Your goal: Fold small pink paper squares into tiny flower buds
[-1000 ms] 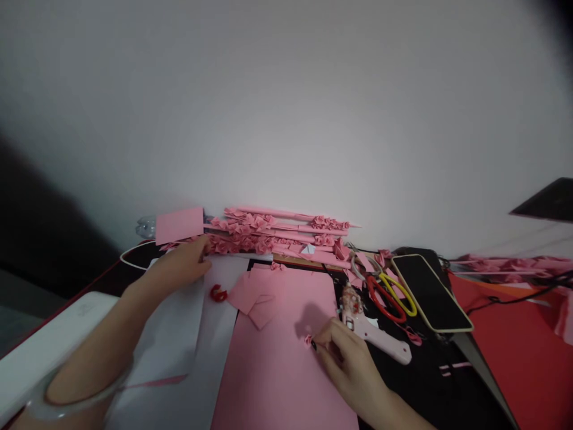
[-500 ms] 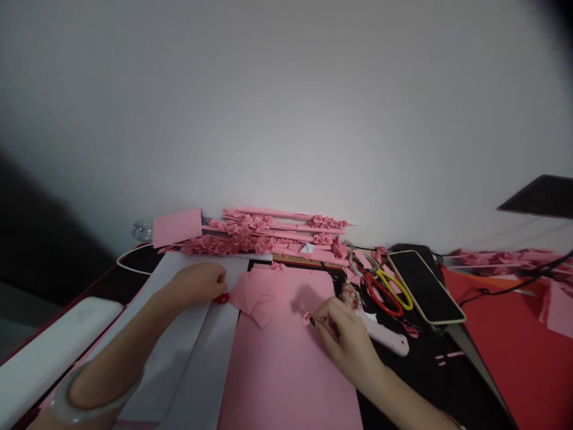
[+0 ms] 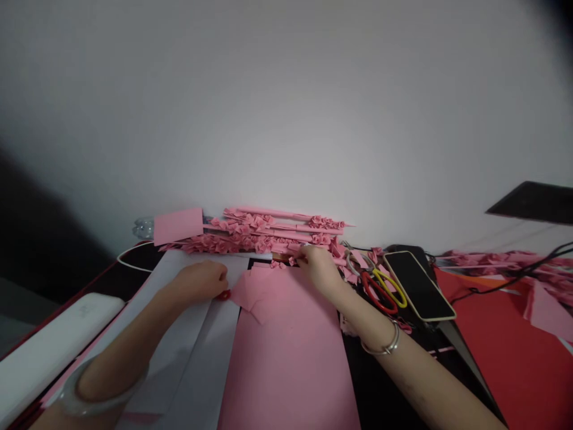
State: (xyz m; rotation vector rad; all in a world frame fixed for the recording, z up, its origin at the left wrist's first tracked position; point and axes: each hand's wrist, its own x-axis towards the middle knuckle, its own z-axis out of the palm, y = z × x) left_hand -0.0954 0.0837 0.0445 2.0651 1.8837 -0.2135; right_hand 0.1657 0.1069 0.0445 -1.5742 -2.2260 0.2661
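Note:
My left hand (image 3: pixel 203 280) is closed in a loose fist above the white paper (image 3: pixel 190 328). A small red object (image 3: pixel 222 295) shows just under its fingers; its kind is hidden. Folded pink paper pieces (image 3: pixel 257 295) lie beside it, at the upper left of a large pink sheet (image 3: pixel 290 358). My right hand (image 3: pixel 317 269) reaches to the sheet's far edge with its fingers pinched together. At its fingertips is a tiny pink paper rose (image 3: pixel 292 261). Another small paper rose (image 3: pixel 276 264) lies a little to the left, on the same edge.
Pink paper flower stems (image 3: pixel 242 227) are piled along the wall. To the right lie red-and-yellow-handled scissors (image 3: pixel 384 289), a phone (image 3: pixel 419 286) and red paper (image 3: pixel 496 346). A long white case (image 3: pixel 62 334) rests at the left, with a white cable (image 3: pixel 129 261) behind it.
My right hand has moved from the middle of the pink sheet away to its far edge, carrying the tiny paper rose. My left hand has stayed nearly in place.

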